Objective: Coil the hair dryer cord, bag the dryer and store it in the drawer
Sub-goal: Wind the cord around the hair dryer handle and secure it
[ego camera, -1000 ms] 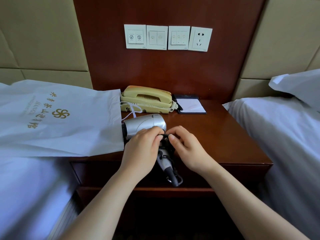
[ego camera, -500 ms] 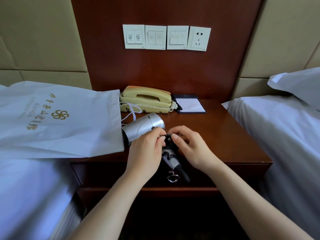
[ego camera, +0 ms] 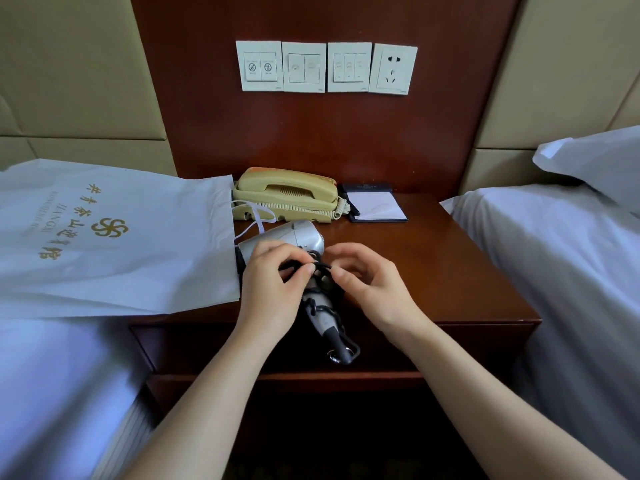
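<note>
A silver hair dryer (ego camera: 291, 237) lies on the wooden nightstand (ego camera: 433, 258), its handle pointing toward me over the front edge. Its black cord (ego camera: 323, 271) is wrapped round the handle. My left hand (ego camera: 270, 289) pinches a loop of the cord at the top of the handle. My right hand (ego camera: 370, 282) pinches the cord from the other side with thumb and forefinger. A white paper bag (ego camera: 114, 237) with gold lettering lies on its side at the left, its mouth next to the dryer's nozzle. The drawer front (ego camera: 415, 348) under the tabletop is closed.
A beige telephone (ego camera: 287, 199) and a notepad (ego camera: 377, 206) sit at the back of the nightstand. Wall switches and a socket (ego camera: 393, 69) are above. White beds flank the nightstand on the left (ego camera: 52, 393) and right (ego camera: 554, 254).
Both hands have shifted slightly on the cord at the top of the handle. The dryer handle has swung a little and hangs further over the front edge.
</note>
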Demonstrator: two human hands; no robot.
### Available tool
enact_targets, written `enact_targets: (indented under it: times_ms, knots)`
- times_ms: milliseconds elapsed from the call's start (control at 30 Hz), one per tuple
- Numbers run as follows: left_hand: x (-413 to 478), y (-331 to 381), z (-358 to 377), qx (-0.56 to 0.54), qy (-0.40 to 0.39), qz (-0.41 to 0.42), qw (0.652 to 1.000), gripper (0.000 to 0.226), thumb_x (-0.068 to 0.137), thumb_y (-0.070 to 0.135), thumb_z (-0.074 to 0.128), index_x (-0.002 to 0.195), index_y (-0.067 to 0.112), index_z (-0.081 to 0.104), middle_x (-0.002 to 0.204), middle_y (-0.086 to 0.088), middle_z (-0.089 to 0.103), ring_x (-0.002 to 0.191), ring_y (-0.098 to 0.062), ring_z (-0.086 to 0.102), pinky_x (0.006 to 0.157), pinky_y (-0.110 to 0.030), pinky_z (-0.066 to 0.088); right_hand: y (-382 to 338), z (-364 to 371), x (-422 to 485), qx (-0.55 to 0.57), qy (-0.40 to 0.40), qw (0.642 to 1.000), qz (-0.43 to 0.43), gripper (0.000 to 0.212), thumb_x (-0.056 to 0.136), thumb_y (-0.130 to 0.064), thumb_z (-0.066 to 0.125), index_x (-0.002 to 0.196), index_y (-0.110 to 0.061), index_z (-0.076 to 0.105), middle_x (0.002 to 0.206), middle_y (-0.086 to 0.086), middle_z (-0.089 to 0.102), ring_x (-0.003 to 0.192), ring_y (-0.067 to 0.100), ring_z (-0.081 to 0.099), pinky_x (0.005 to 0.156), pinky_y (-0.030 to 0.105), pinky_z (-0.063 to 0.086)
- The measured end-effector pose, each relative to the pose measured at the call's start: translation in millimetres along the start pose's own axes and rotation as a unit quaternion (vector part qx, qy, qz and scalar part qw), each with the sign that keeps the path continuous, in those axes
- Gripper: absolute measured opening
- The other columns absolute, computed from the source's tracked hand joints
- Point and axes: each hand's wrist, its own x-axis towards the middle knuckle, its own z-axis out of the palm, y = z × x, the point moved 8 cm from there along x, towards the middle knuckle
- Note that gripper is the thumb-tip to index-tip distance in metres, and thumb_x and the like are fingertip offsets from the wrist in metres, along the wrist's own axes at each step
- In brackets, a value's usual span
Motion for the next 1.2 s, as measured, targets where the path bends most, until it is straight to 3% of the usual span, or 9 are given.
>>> enact_targets:
  times_ms: [233,433,533,633,733,867,967,1067,1200]
  knots:
    - [-16,-34,6,-0.244,0.05,-0.211,0.945,0.02,0.083,0.0,0.064,0.074,0.017,0.065,0.079,0.001,0.065,0.075,-0.007,0.06,0.062,-0.006,0.046,7,10,-4,0.086,0.048,0.994,0.051,0.017,0.092,-0.005,0.053,0.102,-0.011,0.065,0.089,0.009,0.066,0.083,0.011,0.061,0.08,0.022,0.048]
    - [-30,-47,-2,-0.212,0.1,-0.272,0.933,0.007,0.089,0.014,0.057,0.094,0.019,0.055,0.097,-0.001,0.059,0.095,-0.017,0.057,0.086,-0.029,0.048,8,10,-10,0.047,0.096,0.992,0.073,0.003,0.087,-0.013,0.062,0.089,-0.011,0.062,0.075,-0.007,0.055,0.069,0.002,0.05,0.069,0.014,0.042]
    - [-34,-49,-6,-0.106,0.006,-0.288,0.952,0.014,0.092,0.03,0.049,0.084,0.019,0.051,0.083,-0.002,0.058,0.085,-0.024,0.063,0.087,-0.046,0.053,15,2,-13,-0.045,0.078,0.987,0.132,0.024,0.085,-0.036,0.063,0.078,-0.013,0.061,0.066,-0.009,0.051,0.061,0.004,0.045,0.059,0.017,0.037]
    - [-46,-37,-1,-0.011,-0.131,-0.283,0.95,0.038,0.092,0.046,0.043,0.085,0.01,0.056,0.068,-0.008,0.065,0.059,-0.022,0.066,0.063,-0.035,0.057,11,2,-16,-0.124,0.02,0.984,0.127,0.031,0.089,-0.041,0.056,0.083,-0.012,0.064,0.061,-0.01,0.049,0.057,0.004,0.043,0.059,0.02,0.034]
    - [-64,-30,15,-0.074,-0.219,-0.317,0.92,0.032,0.087,0.045,0.056,0.092,0.014,0.053,0.081,-0.009,0.069,0.067,-0.02,0.069,0.063,-0.031,0.057,6,10,-18,-0.153,0.001,0.984,0.092,0.024,0.092,-0.036,0.052,0.084,-0.015,0.06,0.06,-0.011,0.05,0.058,0.003,0.045,0.063,0.025,0.037]
    - [-65,-39,24,-0.131,-0.183,-0.346,0.911,0.036,0.085,0.016,0.06,0.113,-0.002,0.045,0.083,-0.013,0.064,0.058,-0.016,0.068,0.06,-0.034,0.06,-3,25,-20,-0.195,-0.011,0.98,0.047,0.017,0.094,-0.032,0.049,0.084,-0.02,0.055,0.063,-0.011,0.052,0.06,0.005,0.048,0.061,0.023,0.038]
    - [-62,-40,20,-0.167,-0.161,-0.372,0.899,0.007,0.086,-0.002,0.047,0.092,0.0,0.051,0.071,-0.009,0.05,0.045,-0.012,0.053,0.045,-0.025,0.053,-11,32,-20,-0.236,0.0,0.971,0.037,0.021,0.095,-0.033,0.046,0.089,-0.016,0.055,0.061,-0.008,0.05,0.06,0.016,0.047,0.061,0.03,0.037]
    - [-57,-39,13,-0.131,-0.138,-0.364,0.912,0.008,0.084,0.006,0.047,0.077,0.011,0.046,0.064,-0.002,0.036,0.043,-0.011,0.033,0.038,-0.017,0.029,-19,36,-21,-0.311,0.026,0.949,0.034,0.028,0.097,-0.037,0.039,0.093,-0.014,0.055,0.074,-0.001,0.055,0.073,0.031,0.053,0.067,0.036,0.041]
    - [-58,-39,14,-0.137,-0.131,-0.371,0.909,0.029,0.087,0.041,0.049,0.084,0.013,0.044,0.064,-0.002,0.035,0.04,-0.011,0.027,0.037,-0.017,0.021,-24,38,-21,-0.325,0.056,0.944,0.019,0.026,0.098,-0.027,0.037,0.079,-0.012,0.048,0.073,0.004,0.054,0.069,0.036,0.048,0.063,0.038,0.039]
